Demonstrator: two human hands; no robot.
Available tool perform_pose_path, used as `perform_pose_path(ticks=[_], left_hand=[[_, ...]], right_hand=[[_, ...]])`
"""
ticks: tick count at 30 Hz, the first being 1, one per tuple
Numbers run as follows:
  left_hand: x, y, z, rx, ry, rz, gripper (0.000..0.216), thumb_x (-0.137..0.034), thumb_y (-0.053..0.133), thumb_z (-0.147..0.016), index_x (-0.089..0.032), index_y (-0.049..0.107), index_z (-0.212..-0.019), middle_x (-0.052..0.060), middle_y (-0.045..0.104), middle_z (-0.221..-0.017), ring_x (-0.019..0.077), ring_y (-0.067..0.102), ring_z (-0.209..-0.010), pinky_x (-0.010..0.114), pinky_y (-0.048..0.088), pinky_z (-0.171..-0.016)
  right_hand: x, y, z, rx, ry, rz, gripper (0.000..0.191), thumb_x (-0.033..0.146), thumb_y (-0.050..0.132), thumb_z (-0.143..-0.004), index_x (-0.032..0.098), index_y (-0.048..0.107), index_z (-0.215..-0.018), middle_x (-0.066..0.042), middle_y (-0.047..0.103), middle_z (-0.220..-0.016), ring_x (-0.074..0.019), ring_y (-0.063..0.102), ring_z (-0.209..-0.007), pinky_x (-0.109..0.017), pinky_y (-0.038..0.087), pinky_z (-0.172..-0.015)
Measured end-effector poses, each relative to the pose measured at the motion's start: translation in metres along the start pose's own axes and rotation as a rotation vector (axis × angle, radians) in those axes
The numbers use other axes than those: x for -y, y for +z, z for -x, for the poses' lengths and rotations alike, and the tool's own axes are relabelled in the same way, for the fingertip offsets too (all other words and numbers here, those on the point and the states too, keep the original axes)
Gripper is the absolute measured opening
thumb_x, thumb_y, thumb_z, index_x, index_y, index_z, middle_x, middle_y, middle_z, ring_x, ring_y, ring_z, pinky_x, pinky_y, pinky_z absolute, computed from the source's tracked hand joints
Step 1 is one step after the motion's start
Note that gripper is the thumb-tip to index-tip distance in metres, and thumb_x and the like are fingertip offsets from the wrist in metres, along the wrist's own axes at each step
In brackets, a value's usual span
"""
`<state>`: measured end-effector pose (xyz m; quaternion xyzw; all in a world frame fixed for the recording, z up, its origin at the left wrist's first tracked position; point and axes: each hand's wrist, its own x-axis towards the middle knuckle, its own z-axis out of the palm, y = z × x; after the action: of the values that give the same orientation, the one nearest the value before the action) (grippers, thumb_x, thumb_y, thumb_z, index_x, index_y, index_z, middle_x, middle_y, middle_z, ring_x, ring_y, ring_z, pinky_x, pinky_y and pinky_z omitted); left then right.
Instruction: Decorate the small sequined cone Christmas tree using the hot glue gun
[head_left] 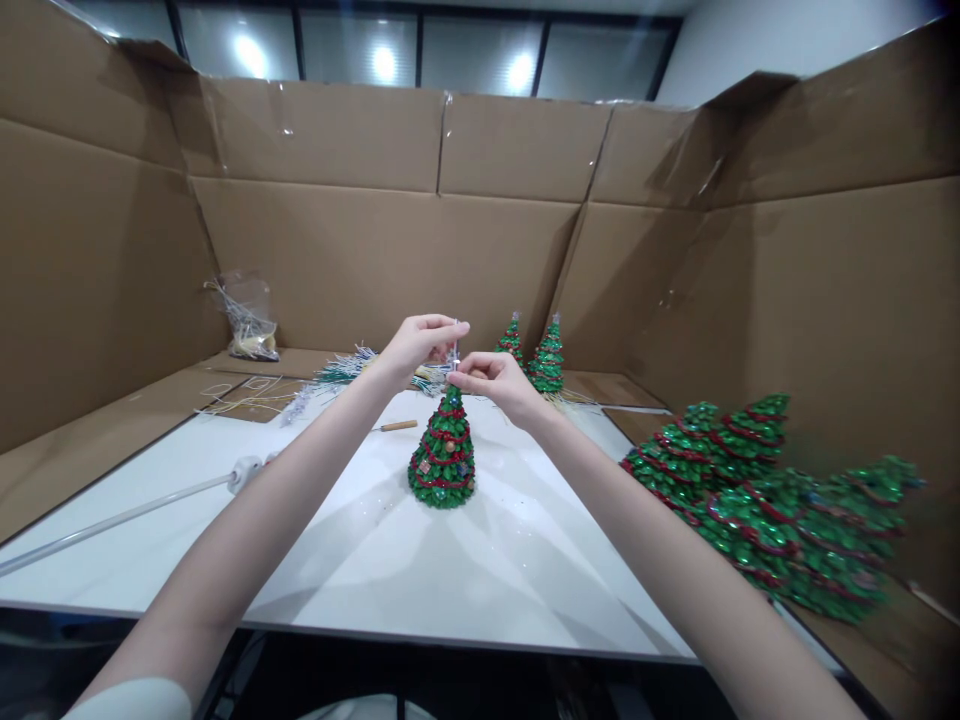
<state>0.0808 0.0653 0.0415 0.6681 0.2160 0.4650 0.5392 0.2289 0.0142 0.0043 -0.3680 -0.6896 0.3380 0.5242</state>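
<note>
Brown cardboard walls (322,250) are boxing in a white bench (525,590) on the left, back and right; dark-framed window panes (480,50) are showing three bright lights above the back wall.

Christmas tree figurine (442,460): standing upright mid-bench, straight ahead, directly below both hands. Cone-shaped, glossy green, overlapping leaf texture. Red garland is winding around it in tiers, and small ornaments are dotting the branches: a gold-orange ball near the middle, a pinkish square piece lower left, some bluish bits. It's narrowing to a thin tip just under the fingers.

Left hand (420,345): fingers closing in a pinch, gripping the upper part of a small clear topper (455,350). Right hand (502,385): fingers also pinching, nearly together, gripping the topper low down at the tree's tip. Exact contact is hiding behind the fingertips; can't tell if the topper is seated.

Around it: a wooden-handled tool (399,426) is lying left of the tree, a bundle of wires (345,366) is spreading behind, a clear plastic bag (253,325) is sitting back left. Two more trees (547,358) are standing at the back, and a cluster of trees (757,510) is crowding the right side, blurring at the edge.
</note>
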Motion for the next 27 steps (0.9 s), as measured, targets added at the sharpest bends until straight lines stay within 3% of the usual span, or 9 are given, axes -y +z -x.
perform_pose_path(ticks=[3, 8, 14, 20, 24, 27], left_hand=[[0.0013, -0.0015, -0.0021, -0.029, 0.018, 0.033, 0.019, -0.029, 0.073, -0.066, -0.015, 0.061, -0.065, -0.005, 0.048, -0.053, 0.0046, 0.041, -0.046, 0.02, 0.033, -0.047], [0.0041, -0.0043, 0.0009, 0.143, -0.007, -0.059, 0.02, -0.028, 0.075, -0.063, -0.013, 0.062, -0.064, -0.003, 0.052, -0.056, 0.0063, 0.045, -0.051, 0.021, 0.036, -0.051], [0.0058, -0.0036, -0.001, 0.005, 0.01, 0.013, 0.025, -0.038, 0.073, -0.068, -0.014, 0.065, -0.069, -0.005, 0.045, -0.053, 0.0046, 0.039, -0.047, 0.02, 0.032, -0.048], [0.006, -0.0043, 0.0028, 0.178, -0.014, -0.055, 0.026, -0.035, 0.076, -0.063, -0.013, 0.063, -0.062, -0.002, 0.053, -0.059, 0.007, 0.046, -0.054, 0.022, 0.036, -0.053], [0.0064, -0.0039, 0.0019, 0.042, 0.004, 0.0, 0.026, -0.039, 0.073, -0.067, -0.014, 0.065, -0.069, -0.004, 0.049, -0.056, 0.0057, 0.042, -0.05, 0.022, 0.034, -0.051], [0.0059, -0.0039, 0.0003, -0.011, 0.016, 0.029, 0.023, -0.035, 0.075, -0.064, -0.015, 0.063, -0.066, -0.005, 0.048, -0.055, 0.005, 0.04, -0.049, 0.021, 0.033, -0.051]], right_hand=[[-0.0005, -0.0001, 0.0005, -0.033, 0.017, -0.029, 0.029, 0.042, 0.075, -0.064, 0.016, 0.062, -0.067, 0.01, 0.023, -0.049, -0.0067, 0.023, -0.049, -0.025, 0.026, -0.05], [0.0024, -0.0002, -0.0011, -0.065, 0.012, -0.059, 0.03, 0.044, 0.073, -0.065, 0.016, 0.062, -0.068, 0.007, 0.036, -0.054, -0.0074, 0.031, -0.052, -0.024, 0.027, -0.051], [-0.001, 0.0001, 0.0017, -0.016, 0.05, -0.026, 0.03, 0.042, 0.075, -0.063, 0.016, 0.063, -0.067, 0.01, 0.027, -0.046, -0.0073, 0.03, -0.049, -0.025, 0.028, -0.051], [-0.0008, -0.0006, 0.0001, -0.049, 0.025, -0.078, 0.03, 0.044, 0.073, -0.065, 0.016, 0.064, -0.071, 0.005, 0.045, -0.057, -0.0077, 0.037, -0.052, -0.025, 0.03, -0.051], [0.0002, -0.001, 0.002, -0.02, 0.065, -0.025, 0.03, 0.042, 0.075, -0.062, 0.015, 0.062, -0.065, 0.007, 0.039, -0.048, -0.008, 0.035, -0.05, -0.025, 0.029, -0.051], [-0.0003, -0.001, 0.0024, -0.029, 0.072, -0.027, 0.029, 0.041, 0.076, -0.062, 0.015, 0.064, -0.068, 0.006, 0.042, -0.049, -0.0085, 0.038, -0.051, -0.025, 0.029, -0.051]])
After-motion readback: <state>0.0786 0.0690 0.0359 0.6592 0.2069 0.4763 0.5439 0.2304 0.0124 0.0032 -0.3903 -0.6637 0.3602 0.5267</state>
